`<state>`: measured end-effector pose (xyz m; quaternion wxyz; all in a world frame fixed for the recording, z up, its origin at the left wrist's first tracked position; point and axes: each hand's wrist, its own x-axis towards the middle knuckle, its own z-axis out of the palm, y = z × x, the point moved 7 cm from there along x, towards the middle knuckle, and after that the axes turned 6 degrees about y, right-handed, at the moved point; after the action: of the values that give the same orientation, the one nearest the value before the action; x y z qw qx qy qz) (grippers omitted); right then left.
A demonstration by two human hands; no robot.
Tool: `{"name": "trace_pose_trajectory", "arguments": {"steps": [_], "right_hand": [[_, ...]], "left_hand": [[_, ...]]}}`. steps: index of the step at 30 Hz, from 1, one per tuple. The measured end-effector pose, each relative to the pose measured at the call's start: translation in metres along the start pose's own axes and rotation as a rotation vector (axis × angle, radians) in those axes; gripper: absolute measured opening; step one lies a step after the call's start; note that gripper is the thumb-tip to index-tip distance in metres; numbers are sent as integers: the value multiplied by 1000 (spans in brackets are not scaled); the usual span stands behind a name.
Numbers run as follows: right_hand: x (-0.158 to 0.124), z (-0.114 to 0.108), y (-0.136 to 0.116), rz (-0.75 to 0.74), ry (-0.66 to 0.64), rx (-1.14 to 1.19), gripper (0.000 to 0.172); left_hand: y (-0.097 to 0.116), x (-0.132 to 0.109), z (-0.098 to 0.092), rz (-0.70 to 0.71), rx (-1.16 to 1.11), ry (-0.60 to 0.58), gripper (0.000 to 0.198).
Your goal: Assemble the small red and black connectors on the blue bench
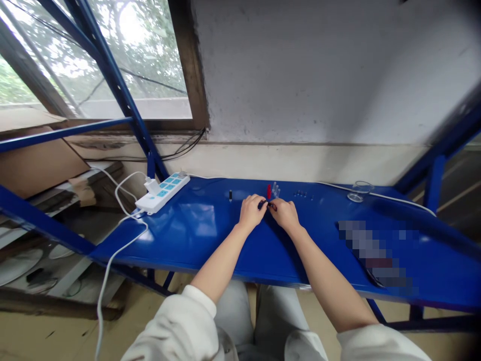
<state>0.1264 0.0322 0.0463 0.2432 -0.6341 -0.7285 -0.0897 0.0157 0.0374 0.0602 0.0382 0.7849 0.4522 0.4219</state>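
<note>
A long blue-painted metal desk (188, 240) runs below a glazed window (112, 60) at upper left, with a white plastic power strip (162, 192) on its left end. At centre, the left hand (250, 211) and right hand (284, 213) meet at the fingertips, both pinching a small black part (266, 204), just before an upright red cylindrical piece (269, 191) and small clear pieces (276, 191).
</note>
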Motion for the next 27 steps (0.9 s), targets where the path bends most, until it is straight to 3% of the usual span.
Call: {"name": "trace_pose_trajectory", "arguments": {"steps": [5,9,13,17,19,27], "right_hand": [[0,2,-2,-9,-15,4,15],[0,-3,-4,0,48,83,16],[0,-10,-4,38,148,253,22],[0,-13,-1,72,213,341,31],[0,-12,0,72,215,348,30],[0,-9,3,94,202,325,26]], "left_hand": [[5,4,-2,-11,66,-54,14],[11,16,-10,-14,152,-150,13],[9,44,-28,3,167,-270,12],[-2,82,-60,89,251,-229,13],[-13,93,-67,117,307,-248,12],[-62,74,-42,64,489,-460,11]]}}
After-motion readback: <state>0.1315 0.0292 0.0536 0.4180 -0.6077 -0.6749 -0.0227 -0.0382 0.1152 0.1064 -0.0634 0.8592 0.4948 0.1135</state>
